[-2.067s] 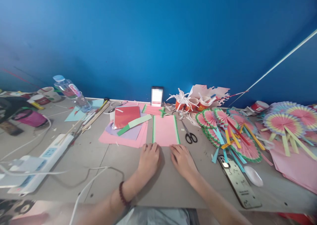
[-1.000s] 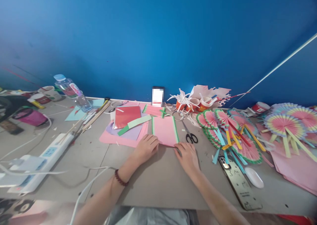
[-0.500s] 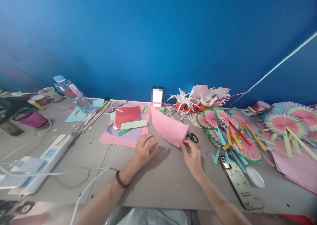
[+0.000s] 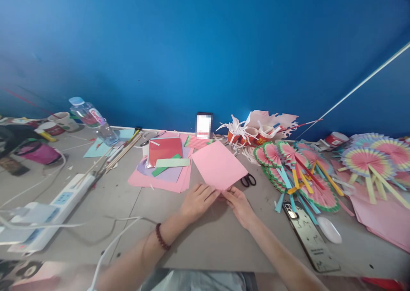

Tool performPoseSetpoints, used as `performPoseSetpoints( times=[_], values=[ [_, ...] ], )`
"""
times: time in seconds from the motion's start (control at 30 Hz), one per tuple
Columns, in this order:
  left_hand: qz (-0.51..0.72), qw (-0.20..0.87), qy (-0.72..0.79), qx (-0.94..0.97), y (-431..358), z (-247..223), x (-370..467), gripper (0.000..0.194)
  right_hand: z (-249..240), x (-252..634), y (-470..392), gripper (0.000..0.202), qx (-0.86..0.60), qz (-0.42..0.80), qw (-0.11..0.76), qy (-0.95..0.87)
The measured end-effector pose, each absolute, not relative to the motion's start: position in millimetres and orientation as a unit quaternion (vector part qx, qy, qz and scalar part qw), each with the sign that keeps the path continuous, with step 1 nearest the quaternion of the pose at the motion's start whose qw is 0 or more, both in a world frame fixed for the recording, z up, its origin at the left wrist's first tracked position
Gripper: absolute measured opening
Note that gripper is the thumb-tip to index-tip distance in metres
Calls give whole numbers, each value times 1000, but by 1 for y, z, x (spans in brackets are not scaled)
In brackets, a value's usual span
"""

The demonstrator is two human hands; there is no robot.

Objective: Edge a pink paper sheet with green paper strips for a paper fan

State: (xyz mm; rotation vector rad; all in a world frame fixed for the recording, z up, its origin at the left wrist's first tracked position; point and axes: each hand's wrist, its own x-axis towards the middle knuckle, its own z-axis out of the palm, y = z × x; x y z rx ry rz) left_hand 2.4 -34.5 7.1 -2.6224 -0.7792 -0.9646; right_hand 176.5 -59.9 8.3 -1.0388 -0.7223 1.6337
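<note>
A square sheet of pink paper (image 4: 219,165) is turned cornerwise toward me, its near corner between my two hands. My left hand (image 4: 199,200) has its fingers closed at that corner, palm down. From the other side, my right hand (image 4: 237,203) pinches the same corner, the fingertips of both hands almost meeting. Black scissors (image 4: 248,180) lie partly under the sheet's right corner. Left of the sheet, a red packet (image 4: 165,151) and green paper strips (image 4: 173,161) rest on purple and pink paper.
A clear bottle (image 4: 98,121) and a power strip (image 4: 60,205) with white cables stand on the left. Folded paper fans (image 4: 320,188), a phone (image 4: 312,239) and a white oval case (image 4: 329,229) lie on the right. Paper cups (image 4: 251,133) and an upright phone (image 4: 204,125) line the blue wall.
The pink sheet has swung from tilted and curved to flatter, with a corner toward me. My left hand moved right onto that corner; my right hand shifted left along with it.
</note>
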Motion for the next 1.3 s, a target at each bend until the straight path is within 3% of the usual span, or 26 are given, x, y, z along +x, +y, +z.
performPoseSetpoints(
  times=[0.27, 0.43, 0.5, 0.63, 0.87, 1.07, 1.3],
  values=[
    [-321, 52, -317, -891, -28, 4, -5, 16, 4, 184, -61, 31, -536, 580, 393, -470],
    [-324, 49, -367, -870, -24, 7, -11, 12, 7, 188, -66, 14, -568, 254, 385, -681],
    [-327, 51, -377, -865, -23, 9, -13, 12, 7, 191, -65, 18, -571, 133, 374, -719],
    [-334, 53, -389, -857, -22, 14, -15, 15, 7, 201, -60, 22, -586, 6, 320, -744],
    [-308, 15, -442, -842, -25, 17, -15, 11, 0, 210, -54, 21, -575, 15, 310, -757],
    [-252, -2, -392, -885, -28, 9, -8, 7, 0, 207, -55, 22, -552, 60, 300, -775],
    [-223, -35, -381, -896, -25, -4, -6, 13, 0, 213, -50, 22, -535, 196, 328, -753]
  ],
)
